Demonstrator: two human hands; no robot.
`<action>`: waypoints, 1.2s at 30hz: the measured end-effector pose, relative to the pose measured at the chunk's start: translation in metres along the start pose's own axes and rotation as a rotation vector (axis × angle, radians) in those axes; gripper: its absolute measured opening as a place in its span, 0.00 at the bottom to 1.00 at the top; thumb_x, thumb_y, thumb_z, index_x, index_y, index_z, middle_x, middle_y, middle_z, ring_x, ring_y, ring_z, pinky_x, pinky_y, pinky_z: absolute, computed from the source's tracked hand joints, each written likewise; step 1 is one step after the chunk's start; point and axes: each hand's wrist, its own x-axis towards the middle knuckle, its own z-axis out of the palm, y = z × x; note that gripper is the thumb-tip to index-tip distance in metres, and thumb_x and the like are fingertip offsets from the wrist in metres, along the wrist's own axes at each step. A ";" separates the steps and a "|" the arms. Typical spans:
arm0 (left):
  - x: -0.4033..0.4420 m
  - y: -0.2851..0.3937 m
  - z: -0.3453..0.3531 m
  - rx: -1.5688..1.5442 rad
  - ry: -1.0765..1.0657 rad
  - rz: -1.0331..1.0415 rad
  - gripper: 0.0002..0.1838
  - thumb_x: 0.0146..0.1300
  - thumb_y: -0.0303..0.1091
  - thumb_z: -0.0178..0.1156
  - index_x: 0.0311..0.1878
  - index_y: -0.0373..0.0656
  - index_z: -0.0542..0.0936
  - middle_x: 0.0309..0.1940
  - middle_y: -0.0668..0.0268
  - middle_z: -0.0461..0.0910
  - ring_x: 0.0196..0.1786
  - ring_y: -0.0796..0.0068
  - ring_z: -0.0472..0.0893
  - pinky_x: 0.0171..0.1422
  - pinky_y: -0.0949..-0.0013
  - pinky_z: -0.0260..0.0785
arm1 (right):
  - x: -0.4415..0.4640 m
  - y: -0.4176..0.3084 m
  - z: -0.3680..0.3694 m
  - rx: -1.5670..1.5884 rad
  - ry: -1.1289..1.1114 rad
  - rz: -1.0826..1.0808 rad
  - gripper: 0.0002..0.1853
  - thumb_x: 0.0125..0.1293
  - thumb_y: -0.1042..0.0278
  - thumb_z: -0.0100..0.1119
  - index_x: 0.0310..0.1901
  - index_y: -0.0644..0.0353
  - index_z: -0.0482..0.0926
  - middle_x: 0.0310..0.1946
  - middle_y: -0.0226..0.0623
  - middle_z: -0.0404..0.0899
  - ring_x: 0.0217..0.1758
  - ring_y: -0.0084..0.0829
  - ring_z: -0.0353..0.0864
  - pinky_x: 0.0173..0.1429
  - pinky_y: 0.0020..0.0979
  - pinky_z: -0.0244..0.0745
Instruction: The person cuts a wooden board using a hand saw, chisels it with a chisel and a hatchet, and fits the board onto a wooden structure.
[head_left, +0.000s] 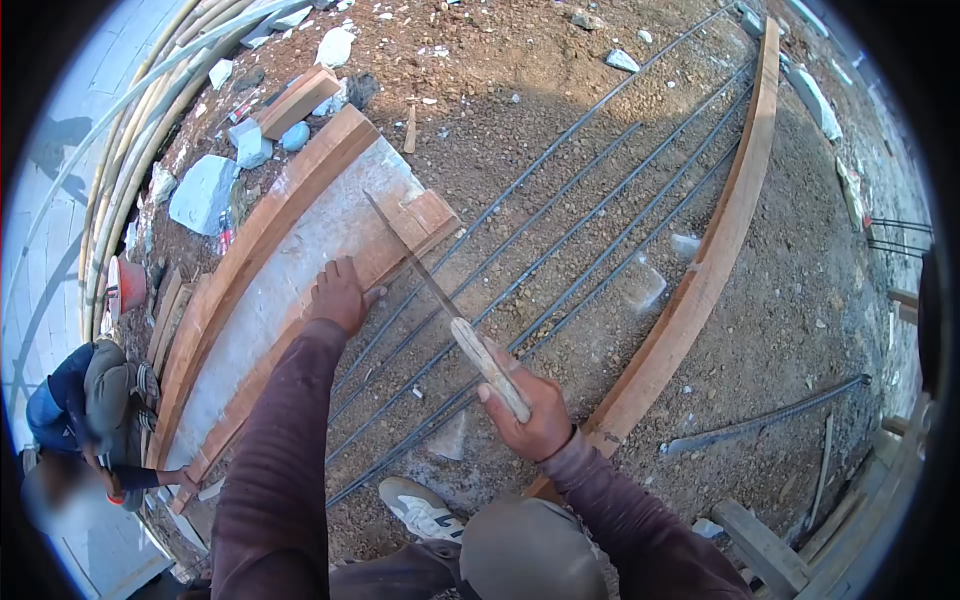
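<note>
In the head view, my right hand is closed around the pale, worn handle of a handsaw. The narrow blade points up and left, crossing the end of a wooden plank. My left hand bears down on that plank, fingers bent over its edge and thumb to the side. Beside the plank lies a pale, dusty board, with a thick curved beam along its far side. Whether the saw teeth touch the wood, I cannot tell.
A co-worker crouches at the lower left, one hand on the planks' far end. Long metal rods lie across the dirt. Another curved beam stretches along the right. Stones and a wood block lie upper left.
</note>
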 end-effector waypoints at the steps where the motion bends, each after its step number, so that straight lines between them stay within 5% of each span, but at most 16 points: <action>1: 0.008 0.004 -0.004 0.006 0.033 0.018 0.42 0.63 0.61 0.66 0.64 0.34 0.65 0.56 0.49 0.71 0.59 0.47 0.74 0.60 0.47 0.70 | 0.009 0.001 0.000 -0.030 -0.022 0.008 0.27 0.69 0.72 0.61 0.68 0.73 0.71 0.53 0.60 0.83 0.53 0.47 0.88 0.53 0.35 0.81; 8: 0.001 -0.005 0.001 -0.015 0.054 0.020 0.41 0.64 0.62 0.63 0.63 0.34 0.65 0.56 0.49 0.70 0.59 0.46 0.73 0.62 0.48 0.69 | 0.032 0.072 0.031 -0.073 0.048 -0.098 0.26 0.69 0.69 0.61 0.66 0.73 0.74 0.54 0.55 0.84 0.53 0.39 0.89 0.56 0.30 0.79; 14: 0.000 0.005 -0.001 -0.014 0.030 -0.010 0.39 0.63 0.60 0.66 0.63 0.37 0.66 0.57 0.51 0.71 0.60 0.48 0.73 0.61 0.49 0.70 | 0.040 -0.013 0.020 -0.008 0.004 -0.005 0.26 0.70 0.71 0.59 0.67 0.74 0.72 0.57 0.56 0.82 0.59 0.40 0.86 0.61 0.31 0.76; 22: 0.001 0.000 0.011 -0.104 0.082 -0.059 0.39 0.57 0.60 0.71 0.61 0.42 0.70 0.54 0.56 0.73 0.58 0.53 0.74 0.58 0.50 0.67 | 0.011 0.019 0.030 -0.192 0.062 -0.141 0.28 0.74 0.67 0.54 0.70 0.76 0.68 0.63 0.60 0.77 0.61 0.40 0.83 0.62 0.34 0.76; 23: -0.002 0.003 0.005 -0.146 0.080 -0.073 0.38 0.56 0.59 0.71 0.61 0.43 0.70 0.53 0.57 0.73 0.57 0.54 0.74 0.58 0.50 0.67 | 0.007 0.020 0.030 -0.096 0.033 0.008 0.29 0.75 0.65 0.51 0.72 0.76 0.65 0.64 0.58 0.76 0.59 0.37 0.81 0.61 0.34 0.75; 26: 0.000 0.007 0.009 -0.212 0.109 -0.152 0.28 0.61 0.47 0.67 0.59 0.45 0.72 0.54 0.58 0.73 0.59 0.56 0.73 0.61 0.51 0.63 | 0.001 0.014 0.030 -0.100 0.074 0.079 0.23 0.74 0.65 0.54 0.64 0.73 0.72 0.50 0.47 0.78 0.45 0.30 0.77 0.50 0.33 0.75; 28: 0.006 0.009 0.017 -0.252 0.119 -0.177 0.23 0.64 0.42 0.62 0.60 0.46 0.72 0.55 0.59 0.73 0.60 0.57 0.73 0.63 0.51 0.62 | -0.006 0.039 0.000 -0.243 -0.018 0.303 0.15 0.73 0.66 0.56 0.54 0.70 0.77 0.44 0.41 0.79 0.43 0.28 0.78 0.49 0.32 0.74; 31: 0.002 0.008 0.006 -0.299 0.084 -0.170 0.21 0.65 0.39 0.58 0.60 0.46 0.73 0.56 0.59 0.73 0.60 0.57 0.72 0.63 0.51 0.61 | 0.005 0.034 0.000 -0.388 -0.193 0.272 0.10 0.73 0.68 0.58 0.45 0.67 0.79 0.37 0.37 0.80 0.40 0.28 0.77 0.47 0.32 0.74; 32: 0.003 0.005 0.005 -0.300 0.100 -0.178 0.20 0.65 0.39 0.58 0.59 0.46 0.73 0.56 0.59 0.74 0.60 0.57 0.72 0.63 0.51 0.61 | 0.008 0.043 0.000 -0.424 -0.224 0.120 0.09 0.72 0.67 0.59 0.40 0.65 0.79 0.30 0.33 0.78 0.34 0.24 0.74 0.40 0.31 0.72; 35: 0.008 0.006 0.020 -0.284 0.122 -0.183 0.20 0.65 0.39 0.58 0.58 0.46 0.74 0.55 0.59 0.74 0.60 0.57 0.73 0.63 0.51 0.62 | 0.039 0.004 0.009 -0.196 -0.263 0.481 0.11 0.73 0.65 0.60 0.36 0.65 0.77 0.26 0.33 0.78 0.29 0.21 0.72 0.34 0.31 0.68; 36: 0.007 0.005 0.018 -0.281 0.118 -0.162 0.19 0.65 0.40 0.58 0.58 0.46 0.74 0.55 0.59 0.74 0.60 0.57 0.73 0.63 0.51 0.62 | 0.046 -0.022 0.008 -0.243 -0.230 0.440 0.13 0.74 0.64 0.59 0.34 0.64 0.77 0.24 0.31 0.76 0.28 0.19 0.71 0.32 0.30 0.67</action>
